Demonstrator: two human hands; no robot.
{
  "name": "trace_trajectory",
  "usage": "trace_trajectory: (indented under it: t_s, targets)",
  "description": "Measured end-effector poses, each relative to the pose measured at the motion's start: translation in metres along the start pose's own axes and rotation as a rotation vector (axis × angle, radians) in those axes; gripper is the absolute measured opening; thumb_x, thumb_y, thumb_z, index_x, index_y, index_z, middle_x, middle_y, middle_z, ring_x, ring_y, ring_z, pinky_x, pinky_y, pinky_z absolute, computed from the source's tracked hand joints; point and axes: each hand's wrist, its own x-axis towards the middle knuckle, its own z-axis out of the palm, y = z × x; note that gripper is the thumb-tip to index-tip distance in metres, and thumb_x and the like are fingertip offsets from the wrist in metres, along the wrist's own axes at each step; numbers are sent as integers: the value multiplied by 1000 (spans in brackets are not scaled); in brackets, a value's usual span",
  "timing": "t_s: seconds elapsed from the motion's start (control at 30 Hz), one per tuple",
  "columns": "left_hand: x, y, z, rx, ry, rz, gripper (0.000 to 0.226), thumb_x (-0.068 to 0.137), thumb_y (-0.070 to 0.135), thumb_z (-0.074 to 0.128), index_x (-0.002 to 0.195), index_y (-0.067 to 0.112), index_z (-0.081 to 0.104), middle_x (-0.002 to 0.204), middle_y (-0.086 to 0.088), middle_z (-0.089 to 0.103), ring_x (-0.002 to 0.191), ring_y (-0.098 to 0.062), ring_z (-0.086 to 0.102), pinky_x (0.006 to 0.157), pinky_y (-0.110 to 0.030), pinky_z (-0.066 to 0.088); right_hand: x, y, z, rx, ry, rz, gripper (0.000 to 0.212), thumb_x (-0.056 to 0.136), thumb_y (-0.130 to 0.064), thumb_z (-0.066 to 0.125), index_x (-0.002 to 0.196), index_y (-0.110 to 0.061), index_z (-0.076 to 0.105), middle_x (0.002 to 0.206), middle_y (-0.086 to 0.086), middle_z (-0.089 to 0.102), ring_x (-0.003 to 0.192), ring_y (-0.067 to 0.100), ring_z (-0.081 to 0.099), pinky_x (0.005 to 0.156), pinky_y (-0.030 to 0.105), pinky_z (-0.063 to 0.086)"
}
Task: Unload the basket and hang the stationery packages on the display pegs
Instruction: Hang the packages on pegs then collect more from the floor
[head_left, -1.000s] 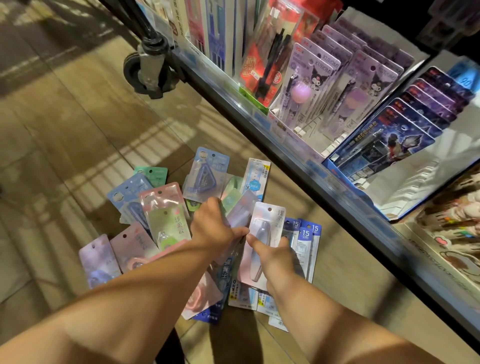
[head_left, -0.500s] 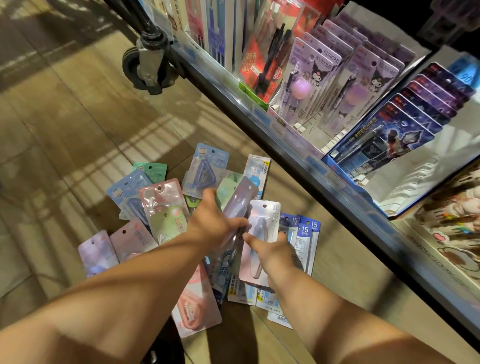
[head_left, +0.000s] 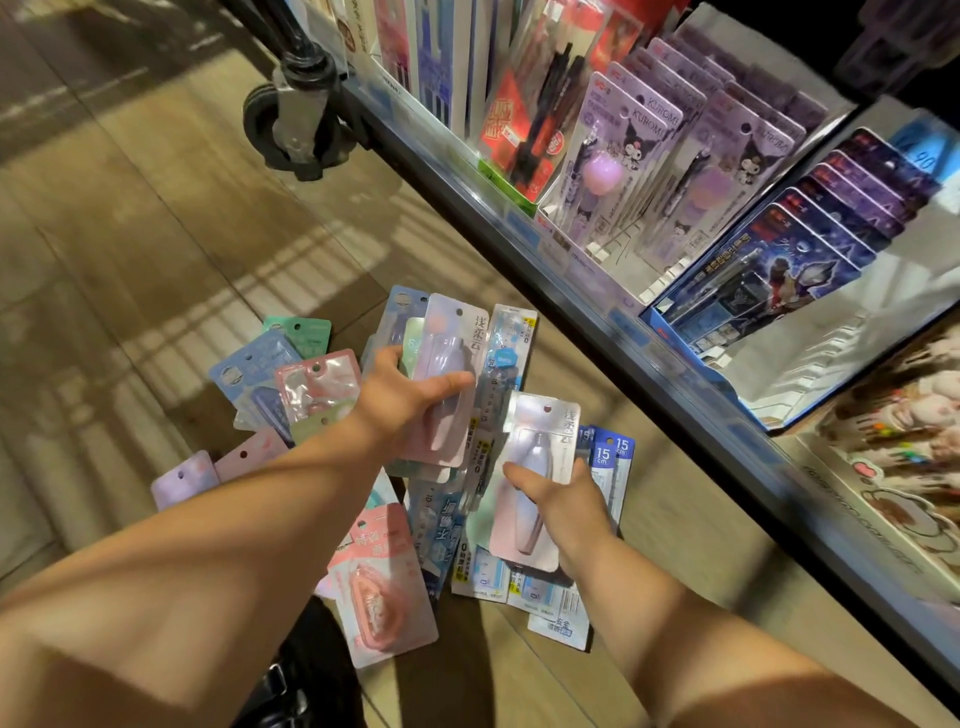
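Note:
Several stationery packages lie scattered on the wooden floor, among them a pink correction-tape pack (head_left: 382, 587) and blue 15 cm ruler packs (head_left: 608, 457). My left hand (head_left: 405, 400) grips a pale pink-lilac blister pack (head_left: 447, 358), lifted above the pile with its hang hole up. My right hand (head_left: 566, 509) holds a matching pink-lilac pack (head_left: 535, 441) by its lower side, thumb across its front. No basket is in view.
A display shelf (head_left: 597, 291) runs diagonally on the right, stocked with red pen packs (head_left: 535, 109), purple Kuromi pen packs (head_left: 639, 156) and dark blue pen packs (head_left: 769, 270). A caster wheel (head_left: 291, 124) stands at the top. A dark bag (head_left: 306, 670) sits below my arms.
My left hand has lifted its pink-lilac pack off the pile and turned it face-up. My right hand keeps its matching pack, held a little higher.

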Motion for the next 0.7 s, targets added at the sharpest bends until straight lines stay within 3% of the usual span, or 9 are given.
trace_trajectory:
  t_s: [0.1, 0.17, 0.27, 0.37, 0.5, 0.6, 0.7]
  targets:
    - [-2, -7, 3, -75, -51, -76, 34, 77, -5, 76, 100, 5, 54, 89, -15, 68, 67, -21, 69, 60, -34, 56, 14, 17, -2, 170, -27, 19, 94, 34, -58, 84, 119, -28, 57, 113, 5, 68, 100, 29, 66, 90, 49, 55]
    - [-1, -15, 3, -68, -52, -108, 40, 75, -4, 78, 105, 2, 53, 95, -20, 68, 73, -26, 69, 62, -35, 57, 15, 18, -7, 260, -60, 34, 98, 34, -55, 90, 122, -25, 58, 114, 6, 69, 101, 31, 67, 90, 52, 55]
    - [-4, -22, 4, -37, -75, -128, 50, 68, 1, 86, 109, -5, 57, 100, -25, 68, 78, -31, 69, 67, -37, 57, 9, 14, -16, 385, -98, 49, 63, 66, -25, 86, 122, -20, 59, 110, 10, 71, 100, 32, 67, 92, 53, 52]
    - [-10, -30, 4, 64, -84, -136, 55, 60, 12, 92, 104, 0, 62, 99, -20, 71, 85, -33, 70, 74, -41, 59, 11, 16, -21, 407, -104, 47, 71, 62, -24, 84, 128, -17, 57, 112, 13, 70, 102, 34, 67, 92, 56, 52]
    - [-19, -45, 9, 163, -89, -121, 76, 40, 38, 95, 102, 2, 69, 96, -15, 74, 91, -33, 72, 81, -49, 59, 14, 18, -23, 418, -123, 53, 48, 81, -10, 76, 124, -18, 57, 111, 13, 70, 102, 34, 67, 92, 57, 52]
    - [-25, -42, 12, 135, -78, -117, 61, 48, 26, 95, 98, 2, 69, 96, -19, 74, 91, -37, 71, 82, -53, 58, 13, 19, -26, 417, -147, 48, 42, 84, -10, 73, 122, -19, 57, 108, 12, 70, 100, 34, 67, 91, 54, 53]
    - [-28, -32, 14, 79, -58, -127, 74, 41, 30, 94, 102, 2, 65, 99, -21, 72, 91, -37, 71, 80, -52, 59, 7, 18, -37, 435, -155, 31, 47, 84, -15, 74, 127, -22, 56, 110, 10, 71, 100, 33, 68, 89, 53, 54]
